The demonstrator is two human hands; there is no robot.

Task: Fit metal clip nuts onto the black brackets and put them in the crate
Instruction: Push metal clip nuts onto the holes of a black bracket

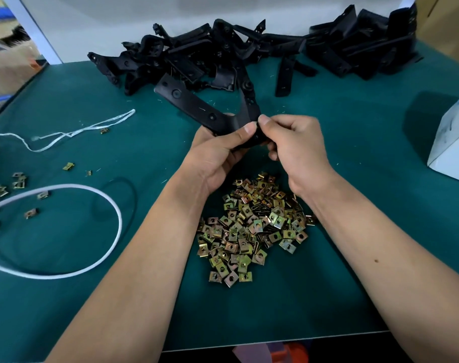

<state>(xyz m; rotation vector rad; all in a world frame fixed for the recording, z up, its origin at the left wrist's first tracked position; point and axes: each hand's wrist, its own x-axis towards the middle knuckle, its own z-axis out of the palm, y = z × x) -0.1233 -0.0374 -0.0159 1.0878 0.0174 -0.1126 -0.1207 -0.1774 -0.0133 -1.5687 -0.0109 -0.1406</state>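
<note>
Both hands hold one angled black plastic bracket (197, 106) above the green desk (354, 153). Left hand (218, 153) fingers curl round its bend; right hand (294, 145) fingers pinch its near end, thumb tips touching. Heap of yellowish metal clip nuts (252, 229) lies just below; more brackets piled at back.

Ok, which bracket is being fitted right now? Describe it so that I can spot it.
Start at the pile of clip nuts near the front of the green mat. Just behind it, the left hand and the right hand grip one black bracket. Unlike the heaped brackets along the back, it is lifted and held.
</note>
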